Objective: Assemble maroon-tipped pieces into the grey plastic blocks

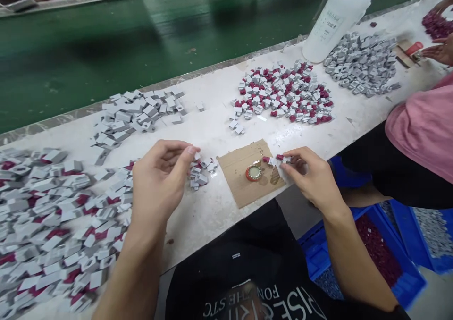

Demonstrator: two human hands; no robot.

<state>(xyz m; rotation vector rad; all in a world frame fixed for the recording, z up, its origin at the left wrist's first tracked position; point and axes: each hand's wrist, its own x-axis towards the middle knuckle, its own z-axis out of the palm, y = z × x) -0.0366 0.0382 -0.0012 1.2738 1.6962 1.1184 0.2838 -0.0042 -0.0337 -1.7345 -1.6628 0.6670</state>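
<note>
My right hand (311, 181) pinches small grey-and-maroon plastic pieces (272, 161) over the right edge of a cardboard square (235, 181). On the cardboard lies an upturned crimped bottle cap (254, 172) with a red rim, and wet stains spread beside it. My left hand (163, 176) is closed, thumb and index fingertip together, at a small cluster of grey pieces (198, 178) left of the cardboard. What sits between those left fingertips is too small to make out.
Heaps of grey-and-maroon pieces (283, 93) and plain grey pieces (134, 114) lie beyond; a large mixed heap (53, 225) fills the left. A white bottle (336, 22) stands at the back. Right are a co-worker's hand (440, 51) and blue crates (414, 287) below.
</note>
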